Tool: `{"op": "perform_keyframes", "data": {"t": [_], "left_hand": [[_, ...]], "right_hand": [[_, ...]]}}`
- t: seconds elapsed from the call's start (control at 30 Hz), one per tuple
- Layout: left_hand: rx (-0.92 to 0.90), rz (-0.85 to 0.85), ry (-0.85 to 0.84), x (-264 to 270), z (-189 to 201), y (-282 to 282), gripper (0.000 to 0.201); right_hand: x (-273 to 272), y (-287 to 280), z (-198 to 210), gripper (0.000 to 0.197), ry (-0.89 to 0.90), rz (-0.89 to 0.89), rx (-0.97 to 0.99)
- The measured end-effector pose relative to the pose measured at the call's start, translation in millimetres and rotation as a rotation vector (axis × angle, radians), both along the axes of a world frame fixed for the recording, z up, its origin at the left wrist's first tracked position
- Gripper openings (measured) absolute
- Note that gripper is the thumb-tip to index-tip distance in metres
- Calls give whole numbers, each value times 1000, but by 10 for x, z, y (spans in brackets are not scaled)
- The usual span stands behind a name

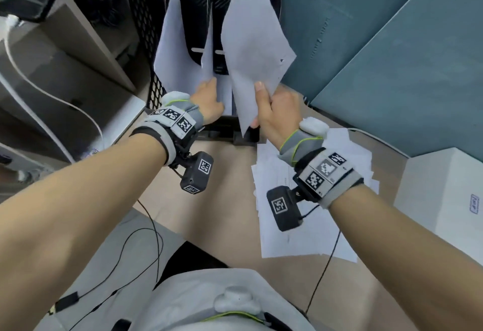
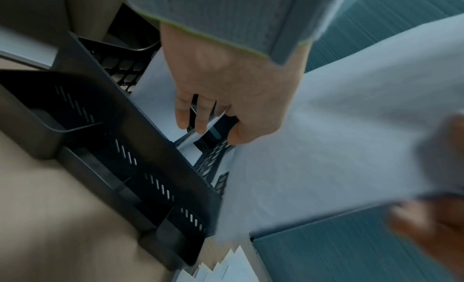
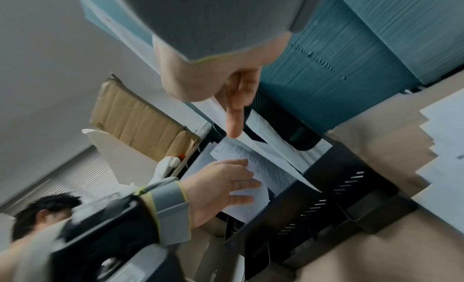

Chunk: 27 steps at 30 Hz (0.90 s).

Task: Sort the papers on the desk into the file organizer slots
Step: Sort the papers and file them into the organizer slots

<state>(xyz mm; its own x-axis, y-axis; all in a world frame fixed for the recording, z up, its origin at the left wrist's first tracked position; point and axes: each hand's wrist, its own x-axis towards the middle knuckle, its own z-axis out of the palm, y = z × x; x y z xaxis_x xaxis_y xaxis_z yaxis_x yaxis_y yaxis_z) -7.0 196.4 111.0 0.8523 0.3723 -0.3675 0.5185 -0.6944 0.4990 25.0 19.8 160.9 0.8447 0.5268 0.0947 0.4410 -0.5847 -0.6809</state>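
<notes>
The black file organizer [image 1: 146, 17] [image 2: 150, 147] [image 3: 339, 177] stands at the back of the desk, with white sheets upright in its left and middle slots. My left hand [image 1: 209, 98] [image 2: 213, 100] [image 3: 226, 187] reaches into the middle slot, its fingers straight and spread against the filed sheets. My right hand [image 1: 271, 113] [image 3: 226, 84] pinches the lower corner of a loose white sheet [image 1: 256, 38] [image 2: 339, 127], held upright and tilted over the right slot. A pile of papers [image 1: 300, 226] [image 3: 447, 147] lies on the desk under my right wrist.
A teal partition [image 1: 392, 43] closes off the back and right of the desk. A white box [image 1: 444, 187] sits at the right edge. The desk's left edge drops off beside the organizer, with shelves and cables [image 1: 52, 95] beyond.
</notes>
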Motion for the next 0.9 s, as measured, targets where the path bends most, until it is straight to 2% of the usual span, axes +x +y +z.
{"op": "perform_keyframes", "data": {"t": [0.07, 0.13, 0.17, 0.27, 0.33, 0.4, 0.47, 0.57, 0.63, 0.7, 0.8, 0.9], "left_hand": [[-36, -1, -55, 9, -1, 7, 38], [-28, -3, -69, -3, 6, 23, 43], [-20, -2, -60, -12, 10, 58, 48], [-8, -22, -83, -55, 32, 104, 48], [20, -23, -98, -82, 54, 133, 39], [104, -9, -30, -106, 86, 175, 33], [155, -35, 119, -136, 128, 198, 29], [138, -138, 338, -126, 167, 136, 23], [148, -189, 354, -84, 198, 2, 23], [155, -215, 273, 17, 207, -272, 21], [224, -218, 9, 153, 205, -741, 22], [119, -207, -273, 274, 127, -1140, 25]], "right_hand": [[99, 263, -32, 51, -13, 29, -8], [180, 491, -19, 28, -7, 46, -16], [223, 626, -21, 25, 15, 47, -24], [315, 901, -91, 31, 99, 41, -187], [297, 974, -214, 40, 175, 126, -335], [223, 929, -358, 53, 239, 234, -423], [175, 808, -469, 57, 278, 264, -410], [126, 535, -539, 51, 256, 221, -295], [109, 356, -531, 46, 231, 189, -159], [130, 79, -488, 43, 193, 139, -34], [182, -401, -383, 40, 56, 72, 4], [230, -932, -375, 41, -1, -23, -4]]}}
